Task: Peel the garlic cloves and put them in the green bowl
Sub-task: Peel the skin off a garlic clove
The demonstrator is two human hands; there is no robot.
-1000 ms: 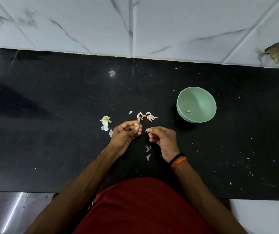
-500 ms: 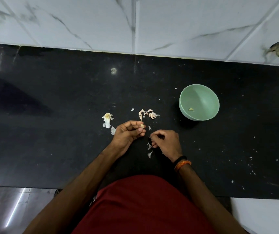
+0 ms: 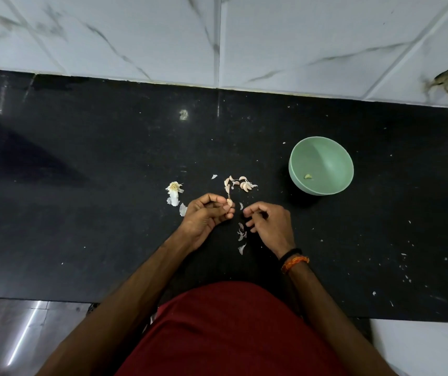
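Left hand [image 3: 206, 215] pinching 1 garlic clove [image 3: 229, 202] at fingertips, above black worktop [image 3: 81, 213]. Right hand [image 3: 269, 226] just beside it, fingers curled; cannot tell whether holding anything. Unpeeled cloves [image 3: 240, 183] clustered on worktop just beyond hands. Green bowl [image 3: 321, 165] to the right, 1 peeled clove [image 3: 308, 176] inside. Skin scraps [image 3: 241, 236] between wrists.

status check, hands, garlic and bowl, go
Left hand pinching garlic clove; right hand curled, contents unclear. Green bowl holds one peeled clove. Unpeeled cloves waiting, nothing blocking.
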